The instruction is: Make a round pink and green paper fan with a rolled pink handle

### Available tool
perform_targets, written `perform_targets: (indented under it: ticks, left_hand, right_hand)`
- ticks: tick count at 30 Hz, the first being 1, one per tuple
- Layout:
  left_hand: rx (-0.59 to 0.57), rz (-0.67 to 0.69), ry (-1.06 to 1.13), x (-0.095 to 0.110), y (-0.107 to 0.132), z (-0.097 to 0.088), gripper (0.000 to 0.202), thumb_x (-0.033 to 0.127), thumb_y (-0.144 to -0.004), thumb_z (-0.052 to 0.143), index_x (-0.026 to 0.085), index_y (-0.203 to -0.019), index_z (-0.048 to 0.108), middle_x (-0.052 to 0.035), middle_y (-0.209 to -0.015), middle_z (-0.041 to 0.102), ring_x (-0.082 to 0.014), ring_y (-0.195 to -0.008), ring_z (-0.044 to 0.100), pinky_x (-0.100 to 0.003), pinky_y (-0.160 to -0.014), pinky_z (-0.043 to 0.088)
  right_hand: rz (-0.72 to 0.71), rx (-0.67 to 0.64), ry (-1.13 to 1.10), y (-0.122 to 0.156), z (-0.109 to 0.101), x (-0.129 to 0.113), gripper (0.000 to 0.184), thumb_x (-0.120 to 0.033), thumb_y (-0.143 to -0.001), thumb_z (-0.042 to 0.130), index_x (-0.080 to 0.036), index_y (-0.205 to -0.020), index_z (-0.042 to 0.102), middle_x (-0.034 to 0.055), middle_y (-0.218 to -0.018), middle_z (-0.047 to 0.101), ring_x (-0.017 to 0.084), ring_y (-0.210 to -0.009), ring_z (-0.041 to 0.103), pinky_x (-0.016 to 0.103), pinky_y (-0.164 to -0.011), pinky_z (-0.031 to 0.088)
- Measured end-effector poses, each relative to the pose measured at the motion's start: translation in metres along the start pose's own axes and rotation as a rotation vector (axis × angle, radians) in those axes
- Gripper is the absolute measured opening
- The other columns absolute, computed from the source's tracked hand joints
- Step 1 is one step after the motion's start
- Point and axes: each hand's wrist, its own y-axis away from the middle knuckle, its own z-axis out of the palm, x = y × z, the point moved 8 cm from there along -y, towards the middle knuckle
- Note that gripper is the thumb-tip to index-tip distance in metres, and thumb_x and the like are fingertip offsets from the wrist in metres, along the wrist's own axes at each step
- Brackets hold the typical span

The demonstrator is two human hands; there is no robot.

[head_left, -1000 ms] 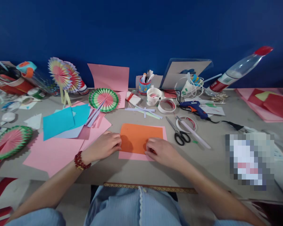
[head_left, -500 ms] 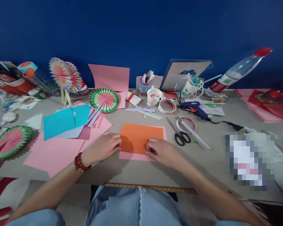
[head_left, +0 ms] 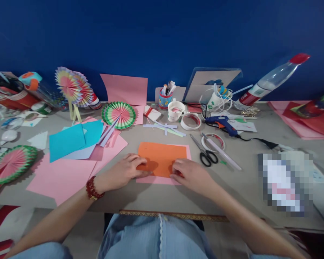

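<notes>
An orange sheet of paper lies on top of a pink sheet, whose strip shows along the near and right edges. At the near left corner of the orange paper, my left hand has its fingers bent over the sheet and the thumb at the near edge. My right hand is curled at the near edge towards the right, fingertips and thumb pinching the orange paper there. Black-handled scissors lie to the right of the sheets.
Blue paper and pink sheets overlap on the left. Behind are a green-and-pink paper fan, paper strips and a tape roll. A glue gun and a glue stick lie right; a bottle stands tilted.
My left hand has shifted from the left edge of the orange paper onto its near left corner. My right hand has slid slightly to the right along the near edge.
</notes>
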Motion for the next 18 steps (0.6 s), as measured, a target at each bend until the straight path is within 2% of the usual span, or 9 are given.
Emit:
perform_targets:
  ticks: [8, 18]
  left_hand:
    - [0.027, 0.009, 0.005, -0.001, 0.001, -0.001, 0.068, 0.003, -0.090, 0.046, 0.046, -0.143, 0.046, -0.0057, -0.139, 0.049, -0.0270, -0.122, 0.045, -0.044, -0.104, 0.038]
    - [0.037, 0.006, 0.012, -0.003, 0.003, 0.000, 0.072, 0.000, -0.088, 0.046, 0.047, -0.142, 0.048, -0.0051, -0.138, 0.052, -0.0275, -0.122, 0.046, -0.044, -0.103, 0.039]
  right_hand:
    - [0.056, -0.008, -0.054, 0.023, -0.011, 0.022, 0.017, -0.028, -0.097, 0.055, -0.021, -0.082, 0.060, 0.0027, -0.088, 0.065, 0.018, -0.080, 0.060, 0.028, -0.068, 0.037]
    - [0.068, 0.004, -0.065, 0.020, -0.008, 0.030, 0.018, -0.029, -0.095, 0.057, -0.021, -0.079, 0.059, 0.0016, -0.085, 0.065, 0.017, -0.078, 0.060, 0.028, -0.068, 0.035]
